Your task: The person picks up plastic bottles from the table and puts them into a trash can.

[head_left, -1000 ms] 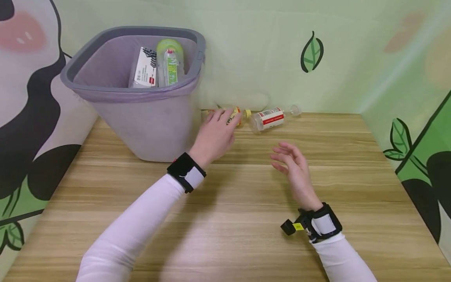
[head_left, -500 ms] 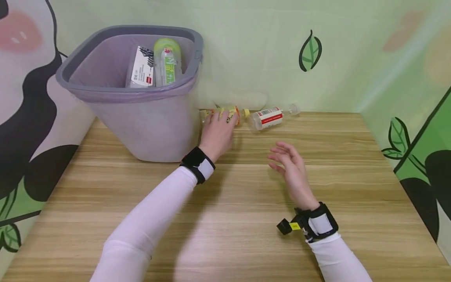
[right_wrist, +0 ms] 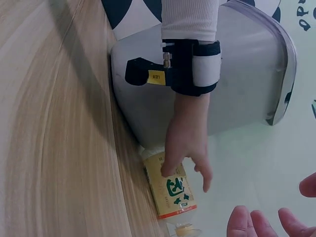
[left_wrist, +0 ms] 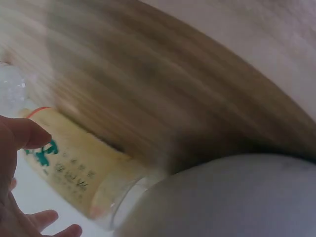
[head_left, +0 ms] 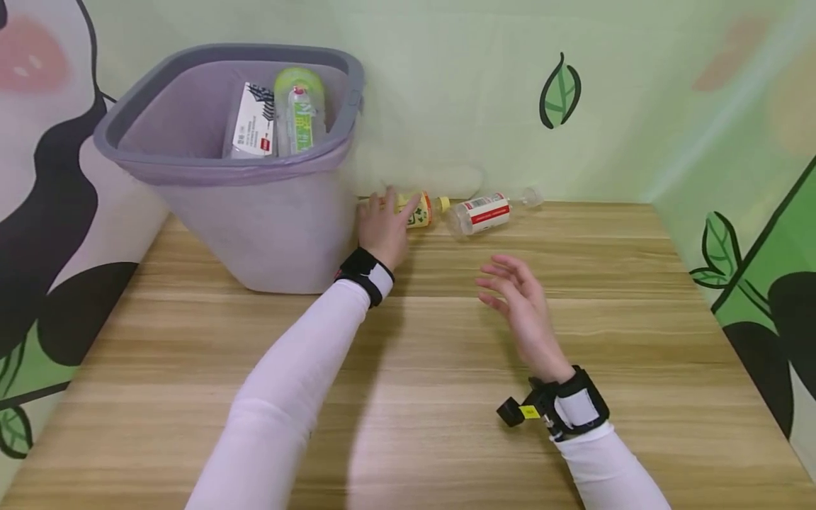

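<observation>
A plastic bottle with a yellow label point(head_left: 417, 212) and yellow cap lies on its side against the back wall, its base end by the bin. My left hand point(head_left: 384, 230) is over it, fingers spread and reaching across it. In the left wrist view, the thumb lies at the label of that bottle point(left_wrist: 79, 170), with the other fingers apart on the far side; whether they touch is unclear. To the right lies a clear bottle with a red and white label point(head_left: 487, 212). My right hand point(head_left: 523, 312) hovers above the table, fingers loosely bent, holding nothing.
A grey-rimmed bin point(head_left: 223, 227) with a purple liner stands at the back left, close to my left hand. Inside it are a white printed box point(head_left: 253, 124) and a green-topped bottle point(head_left: 299, 110). A wood-grain table point(head_left: 446, 425) meets a printed wall behind.
My left hand has shifted slightly left along the yellow-labelled bottle, toward the bin, uncovering more of its label. My right hand has barely moved, drifting a little left.
</observation>
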{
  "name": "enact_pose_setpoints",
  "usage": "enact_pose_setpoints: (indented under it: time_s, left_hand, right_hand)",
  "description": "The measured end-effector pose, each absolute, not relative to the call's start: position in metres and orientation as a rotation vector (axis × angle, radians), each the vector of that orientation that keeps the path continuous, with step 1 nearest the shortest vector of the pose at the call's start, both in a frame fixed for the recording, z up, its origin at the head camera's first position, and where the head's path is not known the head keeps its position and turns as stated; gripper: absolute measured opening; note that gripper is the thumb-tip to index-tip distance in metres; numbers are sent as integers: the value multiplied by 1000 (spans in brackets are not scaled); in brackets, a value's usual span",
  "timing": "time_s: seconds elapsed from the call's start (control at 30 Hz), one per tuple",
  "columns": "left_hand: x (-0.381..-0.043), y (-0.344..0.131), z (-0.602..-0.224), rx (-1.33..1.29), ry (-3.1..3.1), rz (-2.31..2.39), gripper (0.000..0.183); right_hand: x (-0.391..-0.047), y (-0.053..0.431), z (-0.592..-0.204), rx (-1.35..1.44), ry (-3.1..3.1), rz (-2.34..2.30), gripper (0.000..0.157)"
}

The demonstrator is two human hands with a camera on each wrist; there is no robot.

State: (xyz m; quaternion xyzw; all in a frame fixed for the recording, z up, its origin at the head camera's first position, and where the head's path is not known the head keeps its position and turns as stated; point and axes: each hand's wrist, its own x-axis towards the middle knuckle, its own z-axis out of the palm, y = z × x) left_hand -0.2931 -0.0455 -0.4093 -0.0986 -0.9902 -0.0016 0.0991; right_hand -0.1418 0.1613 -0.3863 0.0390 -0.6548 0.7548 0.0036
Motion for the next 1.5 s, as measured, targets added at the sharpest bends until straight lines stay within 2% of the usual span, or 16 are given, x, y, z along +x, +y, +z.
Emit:
enact_pose_setpoints:
  time_s: [0.13, 0.57, 0.9, 1.2, 1.5]
  left_hand:
    - [-296, -48, -414, -270, -2964, -53, 73]
    - [-298, -43, -411, -235, -2998, -60, 61]
    - [-294, -38, -410, -150, -2999, -146, 63]
    - [-264, -35, -400, -83, -3022, -248, 55]
    - [-223, -41, -395, -100, -3140, -255, 70]
  right_hand:
    - [-141, 161, -385, 141, -2052, 2362, 35]
    - [-140, 163, -385, 159, -2060, 2350, 36]
    - [-140, 164, -384, 175, -2054, 2357, 36]
    - [-139, 163, -383, 196, -2068, 2348, 40]
    - [-138, 161, -383, 203, -2072, 2353, 38]
